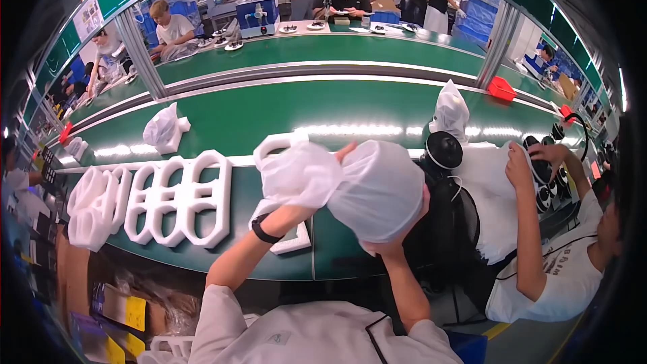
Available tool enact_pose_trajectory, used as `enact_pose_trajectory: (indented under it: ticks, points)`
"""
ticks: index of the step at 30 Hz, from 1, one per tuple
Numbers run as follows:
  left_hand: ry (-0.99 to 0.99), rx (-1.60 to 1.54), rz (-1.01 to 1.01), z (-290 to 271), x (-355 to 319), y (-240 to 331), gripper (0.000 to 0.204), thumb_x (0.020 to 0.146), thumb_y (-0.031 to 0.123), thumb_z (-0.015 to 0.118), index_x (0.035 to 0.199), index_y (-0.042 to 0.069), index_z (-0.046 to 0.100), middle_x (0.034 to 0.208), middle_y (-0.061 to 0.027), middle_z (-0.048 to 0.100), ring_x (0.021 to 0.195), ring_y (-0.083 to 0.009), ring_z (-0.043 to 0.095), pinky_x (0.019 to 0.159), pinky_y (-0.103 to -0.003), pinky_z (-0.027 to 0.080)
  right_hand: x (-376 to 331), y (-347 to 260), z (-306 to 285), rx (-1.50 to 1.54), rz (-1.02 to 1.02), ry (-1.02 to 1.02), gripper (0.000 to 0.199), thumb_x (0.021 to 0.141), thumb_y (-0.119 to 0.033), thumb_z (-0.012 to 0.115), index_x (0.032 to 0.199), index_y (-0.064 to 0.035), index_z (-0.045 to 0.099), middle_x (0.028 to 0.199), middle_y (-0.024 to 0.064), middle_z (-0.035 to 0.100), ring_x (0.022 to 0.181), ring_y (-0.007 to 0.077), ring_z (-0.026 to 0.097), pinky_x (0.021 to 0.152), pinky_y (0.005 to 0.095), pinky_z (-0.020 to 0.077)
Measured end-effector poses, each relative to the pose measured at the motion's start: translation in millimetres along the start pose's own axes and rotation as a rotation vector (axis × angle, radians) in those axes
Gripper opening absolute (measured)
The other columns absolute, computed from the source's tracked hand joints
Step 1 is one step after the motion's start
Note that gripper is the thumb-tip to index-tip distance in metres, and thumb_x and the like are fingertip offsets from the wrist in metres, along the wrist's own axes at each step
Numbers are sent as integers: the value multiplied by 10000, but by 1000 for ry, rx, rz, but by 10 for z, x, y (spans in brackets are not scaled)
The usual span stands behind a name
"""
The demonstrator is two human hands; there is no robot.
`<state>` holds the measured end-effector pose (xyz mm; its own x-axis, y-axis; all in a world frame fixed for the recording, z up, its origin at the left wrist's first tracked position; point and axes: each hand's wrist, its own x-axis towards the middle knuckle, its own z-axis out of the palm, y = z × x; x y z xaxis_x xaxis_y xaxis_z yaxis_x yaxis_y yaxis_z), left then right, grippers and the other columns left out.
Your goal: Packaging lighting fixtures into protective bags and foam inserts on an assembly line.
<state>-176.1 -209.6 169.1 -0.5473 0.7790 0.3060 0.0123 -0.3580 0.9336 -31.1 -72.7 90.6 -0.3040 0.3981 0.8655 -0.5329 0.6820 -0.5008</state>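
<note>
In front of me a large round object wrapped in a thin white bag [377,189] is held up between both hands. My right hand [397,239] cups it from below and along its right side. Loose, motion-blurred white bag material [296,172] covers most of my left hand [345,153], whose fingertips show against the wrapped object's upper left. A black band circles my left wrist. Below the hands a white foam frame [295,241] with cutouts lies on the green bench [344,256], partly hidden by my arm and the bag.
Several white foam frames [209,199] stand in a row at left. A bagged item [162,128] sits in foam on the belt [249,114]. Black round units [443,150] lie close at right, where a co-worker's arm [529,229] reaches in. A red bin [501,88] stands farther back.
</note>
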Motion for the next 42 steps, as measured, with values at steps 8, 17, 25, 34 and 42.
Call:
enact_pose_trajectory:
  ticks: [8,17,25,34,42]
  points:
    - [-208,576,179,-64,164,438,477,1096,326,353,1474,74,495,1515,-111,497,1418,-259,434,1181,-363,302,-338,-51,-131,831,830,-294,949,823,-449,750,1566,-136,250,1492,132,438,1376,314,449,1135,478,393]
    - [188,240,93,-441,61,-98,341,1064,227,363,1039,42,647,994,-48,639,940,-125,583,858,-293,474,-178,-121,151,193,497,-604,913,755,-217,862,1513,-94,367,1463,85,499,1378,225,452,1188,433,308]
    - [278,-187,129,-531,-143,-369,321,1085,273,381,948,70,588,946,-38,589,858,-114,548,779,-284,479,-120,-234,21,172,314,-490,1525,454,-452,1016,1557,-61,38,1563,192,170,1456,352,243,1201,486,207]
    - [-403,1128,550,-133,189,564,583,1045,387,403,1518,45,401,1546,-158,432,1429,-284,405,1231,-411,125,-229,-72,-47,1600,1195,-404,905,929,-780,312,1514,-90,287,1251,220,593,1019,395,660,778,498,579]
    - [-95,835,526,-393,69,233,359,845,-8,663,1203,10,643,1163,-149,675,1092,-258,647,927,-411,521,-737,-51,337,814,891,-394,1216,735,-917,398,1605,-117,112,1609,143,249,1480,363,278,1090,577,438]
